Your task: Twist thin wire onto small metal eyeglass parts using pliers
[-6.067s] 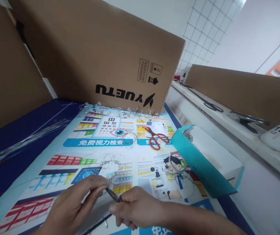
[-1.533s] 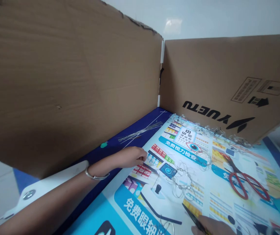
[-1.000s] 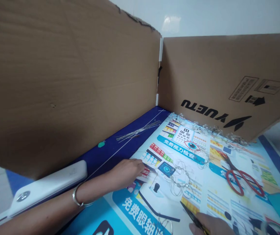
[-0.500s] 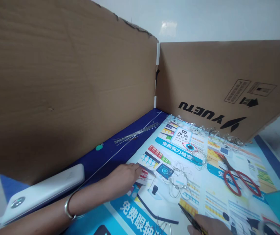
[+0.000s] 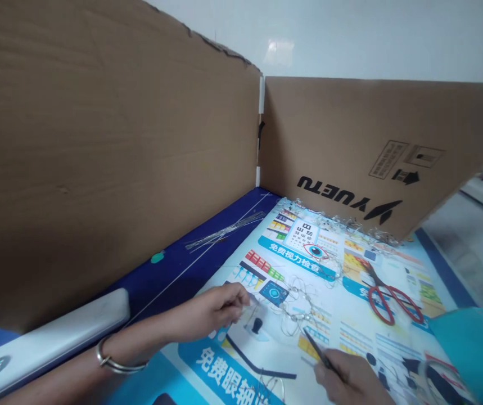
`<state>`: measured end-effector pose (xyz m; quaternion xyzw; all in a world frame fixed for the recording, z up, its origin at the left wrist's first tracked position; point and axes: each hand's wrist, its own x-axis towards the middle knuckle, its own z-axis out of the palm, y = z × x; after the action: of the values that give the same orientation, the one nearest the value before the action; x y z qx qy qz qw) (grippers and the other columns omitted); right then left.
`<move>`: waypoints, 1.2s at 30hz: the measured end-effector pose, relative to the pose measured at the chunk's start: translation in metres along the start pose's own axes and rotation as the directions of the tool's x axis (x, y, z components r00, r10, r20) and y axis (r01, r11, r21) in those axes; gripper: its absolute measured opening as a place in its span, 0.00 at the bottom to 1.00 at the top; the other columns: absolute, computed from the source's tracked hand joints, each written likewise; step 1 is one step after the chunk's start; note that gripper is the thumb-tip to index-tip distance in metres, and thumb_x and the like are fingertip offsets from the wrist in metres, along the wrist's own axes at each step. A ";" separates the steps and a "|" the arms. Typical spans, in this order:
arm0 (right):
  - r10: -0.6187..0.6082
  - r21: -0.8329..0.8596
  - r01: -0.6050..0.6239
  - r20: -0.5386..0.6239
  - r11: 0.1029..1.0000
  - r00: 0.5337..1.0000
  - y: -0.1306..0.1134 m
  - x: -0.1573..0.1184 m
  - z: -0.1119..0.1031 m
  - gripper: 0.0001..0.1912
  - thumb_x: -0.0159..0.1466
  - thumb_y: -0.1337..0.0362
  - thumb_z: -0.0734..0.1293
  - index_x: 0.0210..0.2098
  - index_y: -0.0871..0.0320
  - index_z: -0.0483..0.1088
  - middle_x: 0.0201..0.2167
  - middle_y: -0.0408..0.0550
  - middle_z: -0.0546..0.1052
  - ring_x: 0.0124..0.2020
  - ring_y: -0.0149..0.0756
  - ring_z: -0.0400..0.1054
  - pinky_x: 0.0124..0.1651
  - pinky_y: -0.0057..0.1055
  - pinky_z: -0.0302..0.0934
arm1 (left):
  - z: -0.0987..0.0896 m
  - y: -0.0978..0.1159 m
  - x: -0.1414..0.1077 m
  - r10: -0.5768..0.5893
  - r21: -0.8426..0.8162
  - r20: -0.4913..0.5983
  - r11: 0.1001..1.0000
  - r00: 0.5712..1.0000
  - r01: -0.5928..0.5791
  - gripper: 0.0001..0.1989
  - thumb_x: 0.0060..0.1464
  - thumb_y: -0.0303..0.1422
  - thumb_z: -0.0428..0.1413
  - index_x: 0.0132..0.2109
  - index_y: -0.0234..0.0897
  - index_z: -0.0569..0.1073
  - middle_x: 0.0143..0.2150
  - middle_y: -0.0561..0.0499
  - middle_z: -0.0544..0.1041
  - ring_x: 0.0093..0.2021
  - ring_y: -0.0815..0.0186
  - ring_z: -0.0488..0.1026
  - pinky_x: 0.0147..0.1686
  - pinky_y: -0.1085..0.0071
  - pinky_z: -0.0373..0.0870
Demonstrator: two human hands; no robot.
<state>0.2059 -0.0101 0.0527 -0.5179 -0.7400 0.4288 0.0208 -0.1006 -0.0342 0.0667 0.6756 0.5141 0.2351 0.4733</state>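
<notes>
My left hand (image 5: 220, 306), with a metal bangle on the wrist, is just above the printed sheet (image 5: 279, 357). Its fingertips are pinched together, and whatever thin thing lies between them is too fine to make out. In the lower middle, my right hand (image 5: 348, 377) grips a slim dark pointed tool (image 5: 319, 350), its tip aimed up and left. Just beyond that tip lies a loose tangle of thin silvery wire (image 5: 300, 306). A smaller wire piece (image 5: 270, 388) rests by the bottom edge.
Red-handled scissors (image 5: 388, 298) lie on the right, near a turquoise object (image 5: 473, 349). A bundle of straight wires (image 5: 224, 230) is on the blue surface at left. Cardboard panels (image 5: 118, 140) stand behind, with wire pieces (image 5: 351, 225) along one base. A white device (image 5: 55, 332) sits left.
My left hand has lifted slightly, and its fingers have curled into a pinch. My right hand has come further into view, bringing the pointed tool nearer the wire tangle. The camera has turned slightly right.
</notes>
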 end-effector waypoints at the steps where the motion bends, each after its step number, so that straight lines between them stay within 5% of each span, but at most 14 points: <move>1: 0.024 0.166 -0.022 -0.011 0.986 1.000 -0.002 -0.001 -0.001 0.18 0.59 0.49 0.56 0.24 0.57 0.62 0.20 0.42 0.68 0.22 0.30 0.62 0.24 0.25 0.51 | 0.004 0.009 0.011 0.021 -0.061 0.042 0.998 0.999 -0.019 0.10 0.57 0.30 0.45 0.46 0.37 0.63 0.29 0.55 0.68 0.27 0.72 0.65 0.27 0.77 0.62; 5: 0.013 0.628 0.071 -0.128 0.775 0.992 -0.011 -0.003 -0.010 0.19 0.58 0.50 0.59 0.25 0.60 0.64 0.19 0.43 0.67 0.19 0.28 0.61 0.25 0.26 0.53 | 0.029 0.046 0.060 0.116 -0.096 0.145 0.990 0.983 -0.103 0.11 0.55 0.28 0.46 0.44 0.37 0.68 0.29 0.55 0.69 0.28 0.71 0.67 0.28 0.77 0.64; 9: 0.063 0.793 0.215 -0.303 0.571 0.951 -0.009 -0.003 -0.022 0.18 0.60 0.51 0.59 0.27 0.60 0.63 0.18 0.41 0.66 0.18 0.28 0.60 0.23 0.26 0.51 | 0.051 0.074 0.099 0.344 0.227 0.074 0.908 0.936 -0.352 0.11 0.53 0.24 0.46 0.38 0.36 0.71 0.35 0.52 0.72 0.35 0.68 0.68 0.37 0.74 0.65; 13: 0.077 0.564 0.284 -0.531 0.775 0.844 -0.001 -0.004 -0.036 0.13 0.59 0.54 0.61 0.29 0.59 0.63 0.21 0.41 0.66 0.23 0.30 0.61 0.28 0.27 0.55 | 0.061 0.085 0.115 0.495 0.657 0.105 0.617 0.862 -0.434 0.10 0.53 0.23 0.47 0.37 0.36 0.72 0.35 0.49 0.72 0.37 0.63 0.68 0.36 0.69 0.64; 17: -0.101 0.087 0.210 -0.663 0.974 0.741 0.001 -0.002 -0.047 0.08 0.57 0.59 0.62 0.28 0.58 0.66 0.26 0.44 0.69 0.28 0.32 0.61 0.33 0.28 0.55 | 0.069 0.089 0.120 0.540 0.782 0.187 0.424 0.821 -0.457 0.06 0.53 0.23 0.50 0.34 0.35 0.71 0.33 0.48 0.71 0.36 0.61 0.68 0.36 0.66 0.63; 23: -0.203 -0.185 0.114 -0.591 0.976 0.781 -0.006 0.010 -0.056 0.10 0.56 0.64 0.61 0.20 0.57 0.62 0.21 0.41 0.66 0.25 0.30 0.59 0.28 0.26 0.49 | 0.077 0.087 0.124 0.585 0.772 0.146 0.437 0.798 -0.462 0.09 0.54 0.22 0.48 0.38 0.36 0.70 0.37 0.48 0.72 0.39 0.61 0.68 0.40 0.65 0.65; 29: -0.208 -0.138 0.160 -0.489 0.977 0.847 -0.005 0.020 -0.059 0.07 0.54 0.65 0.62 0.21 0.57 0.65 0.20 0.40 0.67 0.24 0.29 0.59 0.27 0.25 0.46 | 0.076 0.077 0.127 0.550 0.776 0.149 0.450 0.822 -0.442 0.07 0.54 0.23 0.50 0.38 0.36 0.70 0.36 0.49 0.72 0.37 0.62 0.69 0.36 0.67 0.64; 36: -0.154 -0.021 0.166 -0.504 0.986 0.850 0.002 0.025 -0.048 0.09 0.54 0.63 0.62 0.19 0.58 0.63 0.18 0.38 0.64 0.23 0.28 0.56 0.25 0.23 0.45 | 0.074 0.078 0.126 0.590 0.796 0.213 0.358 0.779 -0.489 0.07 0.57 0.27 0.51 0.31 0.36 0.70 0.29 0.49 0.71 0.36 0.61 0.66 0.37 0.64 0.60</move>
<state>0.2190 0.0394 0.0714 -0.5480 -0.7444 0.2841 0.2547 0.0409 0.0505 0.0815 0.9299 0.3356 0.1480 -0.0283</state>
